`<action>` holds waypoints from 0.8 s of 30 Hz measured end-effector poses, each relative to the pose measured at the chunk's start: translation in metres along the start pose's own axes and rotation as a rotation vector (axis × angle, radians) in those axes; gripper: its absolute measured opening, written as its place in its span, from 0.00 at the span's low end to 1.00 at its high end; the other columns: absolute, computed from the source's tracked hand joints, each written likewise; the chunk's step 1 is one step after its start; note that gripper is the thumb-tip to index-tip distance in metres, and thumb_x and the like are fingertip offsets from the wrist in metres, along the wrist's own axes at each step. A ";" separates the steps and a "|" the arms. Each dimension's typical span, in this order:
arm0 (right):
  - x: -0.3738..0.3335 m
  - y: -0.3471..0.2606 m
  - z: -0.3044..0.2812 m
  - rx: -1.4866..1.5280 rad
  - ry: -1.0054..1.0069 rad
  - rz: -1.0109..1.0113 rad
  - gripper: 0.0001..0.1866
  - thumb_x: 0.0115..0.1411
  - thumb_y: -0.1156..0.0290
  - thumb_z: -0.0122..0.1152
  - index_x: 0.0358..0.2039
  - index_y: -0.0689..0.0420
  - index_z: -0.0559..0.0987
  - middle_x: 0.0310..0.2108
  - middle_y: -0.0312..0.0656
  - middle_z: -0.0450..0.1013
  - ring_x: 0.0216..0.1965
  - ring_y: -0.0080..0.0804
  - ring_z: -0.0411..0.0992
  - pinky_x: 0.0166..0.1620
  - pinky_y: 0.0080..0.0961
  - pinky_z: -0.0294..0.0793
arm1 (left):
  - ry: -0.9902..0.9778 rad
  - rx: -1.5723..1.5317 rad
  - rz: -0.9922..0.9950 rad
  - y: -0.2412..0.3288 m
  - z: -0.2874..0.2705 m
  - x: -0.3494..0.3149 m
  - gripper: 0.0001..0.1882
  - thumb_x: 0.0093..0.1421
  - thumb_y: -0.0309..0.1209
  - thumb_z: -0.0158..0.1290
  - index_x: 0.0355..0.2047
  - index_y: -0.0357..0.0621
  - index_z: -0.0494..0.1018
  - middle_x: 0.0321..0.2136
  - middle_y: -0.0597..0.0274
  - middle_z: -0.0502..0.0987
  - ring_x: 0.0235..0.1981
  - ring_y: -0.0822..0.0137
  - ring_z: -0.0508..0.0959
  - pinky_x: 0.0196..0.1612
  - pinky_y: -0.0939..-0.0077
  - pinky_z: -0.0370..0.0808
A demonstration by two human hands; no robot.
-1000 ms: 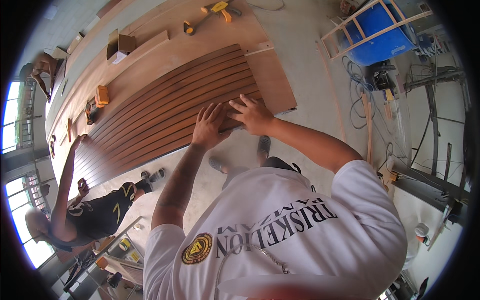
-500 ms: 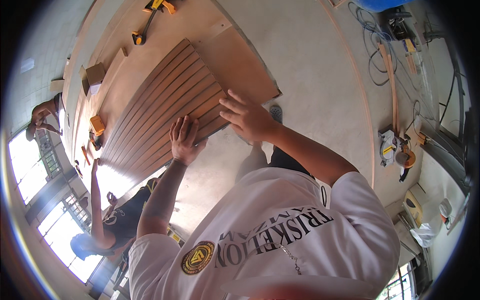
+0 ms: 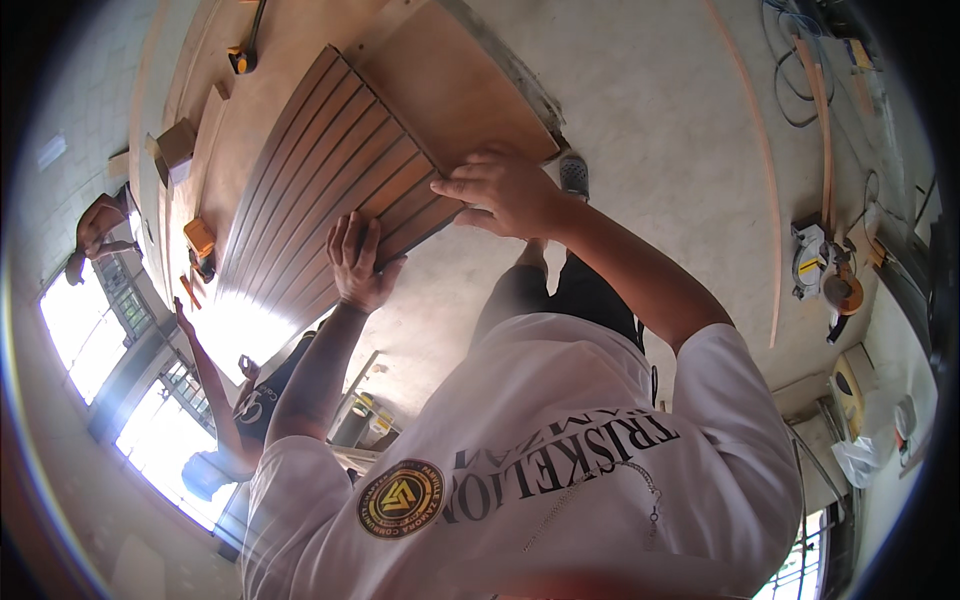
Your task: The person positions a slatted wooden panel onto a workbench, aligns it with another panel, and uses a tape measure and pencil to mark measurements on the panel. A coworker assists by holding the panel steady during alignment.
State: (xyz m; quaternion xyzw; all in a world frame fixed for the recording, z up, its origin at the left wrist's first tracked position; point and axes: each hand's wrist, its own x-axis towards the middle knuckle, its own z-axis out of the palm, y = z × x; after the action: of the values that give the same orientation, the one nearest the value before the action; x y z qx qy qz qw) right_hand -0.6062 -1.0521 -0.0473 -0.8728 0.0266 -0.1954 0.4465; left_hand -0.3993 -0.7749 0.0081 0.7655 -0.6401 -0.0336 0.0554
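Observation:
A brown slatted wood panel (image 3: 335, 150), with dark grooves running along it, lies on a wide plywood-coloured work surface (image 3: 462, 85). My left hand (image 3: 362, 265) lies on the panel near its closest long edge, fingers stretched out over the slats. At the panel's right-hand corner is my right hand (image 3: 512, 195); its fingers reach out toward the end edge and the thumb is apart below them. Neither hand appears to hold a loose thing. Glare washes out the panel's far left end.
A co-worker in a dark shirt (image 3: 262, 395) stands at left, one arm reaching to the panel's far end. Another person (image 3: 100, 235) is farther off. A yellow tool (image 3: 199, 237), a cardboard box (image 3: 174, 150) and a clamp (image 3: 241, 60) lie beyond the panel. A miter saw (image 3: 825, 270) stands at right.
The view has shifted, so the surroundings sit differently in the picture. My right hand's fingers have come closer together at the panel's corner. My left hand stays on the slats.

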 end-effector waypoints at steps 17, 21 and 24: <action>0.001 0.003 -0.001 -0.019 -0.070 0.001 0.29 0.60 0.59 0.70 0.62 0.46 0.79 0.52 0.35 0.82 0.57 0.34 0.75 0.65 0.39 0.65 | -0.021 0.017 -0.004 -0.001 -0.001 0.000 0.43 0.54 0.51 0.66 0.67 0.49 0.67 0.68 0.43 0.63 0.68 0.39 0.63 0.69 0.38 0.60; 0.000 0.004 0.001 -0.028 -0.065 -0.003 0.29 0.60 0.58 0.70 0.62 0.47 0.79 0.52 0.36 0.81 0.58 0.35 0.75 0.66 0.40 0.64 | -0.016 0.039 -0.011 -0.001 0.001 -0.001 0.44 0.51 0.51 0.67 0.66 0.50 0.67 0.68 0.44 0.63 0.68 0.40 0.63 0.69 0.38 0.60; -0.001 0.006 0.002 -0.026 -0.034 -0.014 0.29 0.60 0.58 0.71 0.62 0.47 0.79 0.52 0.37 0.81 0.58 0.37 0.75 0.66 0.42 0.64 | -0.019 0.043 -0.031 -0.001 0.002 -0.002 0.44 0.50 0.51 0.68 0.66 0.52 0.68 0.68 0.45 0.63 0.68 0.41 0.63 0.69 0.38 0.60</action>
State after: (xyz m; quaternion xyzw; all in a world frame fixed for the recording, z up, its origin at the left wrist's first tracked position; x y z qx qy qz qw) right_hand -0.6056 -1.0539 -0.0528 -0.8818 0.0151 -0.1833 0.4343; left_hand -0.3987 -0.7732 0.0057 0.7759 -0.6294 -0.0281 0.0323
